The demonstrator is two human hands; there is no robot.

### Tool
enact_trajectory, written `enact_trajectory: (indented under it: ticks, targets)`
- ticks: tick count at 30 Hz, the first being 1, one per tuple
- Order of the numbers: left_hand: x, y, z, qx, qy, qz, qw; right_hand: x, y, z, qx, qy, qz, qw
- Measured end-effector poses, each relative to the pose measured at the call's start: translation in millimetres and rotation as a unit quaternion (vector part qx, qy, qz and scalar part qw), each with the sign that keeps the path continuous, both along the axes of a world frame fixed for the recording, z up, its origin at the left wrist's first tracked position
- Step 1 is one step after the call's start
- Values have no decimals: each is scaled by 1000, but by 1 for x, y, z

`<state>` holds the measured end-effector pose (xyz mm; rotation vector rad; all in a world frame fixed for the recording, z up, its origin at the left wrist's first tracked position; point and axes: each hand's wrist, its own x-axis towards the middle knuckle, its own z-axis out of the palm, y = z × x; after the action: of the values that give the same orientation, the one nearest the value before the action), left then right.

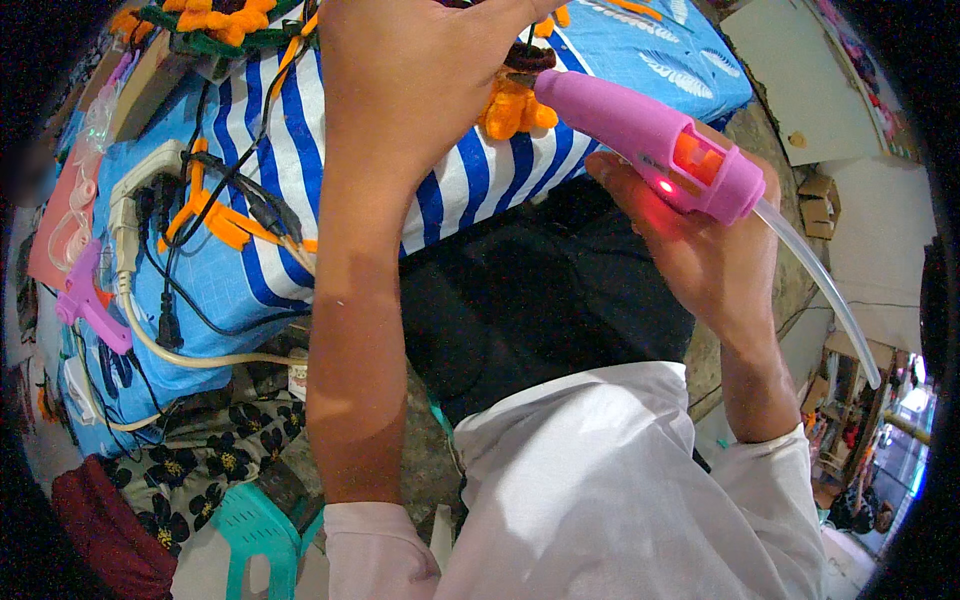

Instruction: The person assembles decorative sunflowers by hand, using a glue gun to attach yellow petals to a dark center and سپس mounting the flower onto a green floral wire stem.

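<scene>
My right hand [697,247] is closed around a pink hot glue gun [622,112], whose small light glows red. From the back of the gun a clear glue stick [825,277] hangs out in a curve. The gun's nozzle is at the brown centre of a fuzzy orange flower [517,105], apparently made of pipe cleaner. My left hand [412,82] grips this flower by its dark stem, near the thumb. The top edge of the picture cuts off the left fingertips.
A blue-and-white striped cloth [465,187] covers part of the table. On the left lie a white power strip [150,176] with plugs and tangled cords, orange fuzzy stems [217,217] and a second glue gun [94,300]. A teal plastic stool [259,525] stands below.
</scene>
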<state>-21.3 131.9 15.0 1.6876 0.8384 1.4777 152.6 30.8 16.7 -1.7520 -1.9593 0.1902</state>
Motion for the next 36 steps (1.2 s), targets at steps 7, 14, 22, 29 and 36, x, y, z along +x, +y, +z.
enact_trajectory:
  ticks: [7, 14, 22, 29, 36]
  targets:
    - [6, -4, 1, 10, 36, 47, 998, 5, -4, 5, 1, 19, 6, 1000]
    - [14, -5, -2, 10, 32, 88, 996, 9, 1, -7, 15, 73, 16, 997]
    - [12, -3, -2, -7, 26, 67, 997, 15, 5, -9, 31, 40, 32, 998]
    - [12, 4, -10, 3, -1, 72, 997, 19, 8, -9, 24, 113, 45, 992]
    - [3, 11, -11, 2, 2, 44, 999, 23, 13, -12, -4, 139, 32, 990]
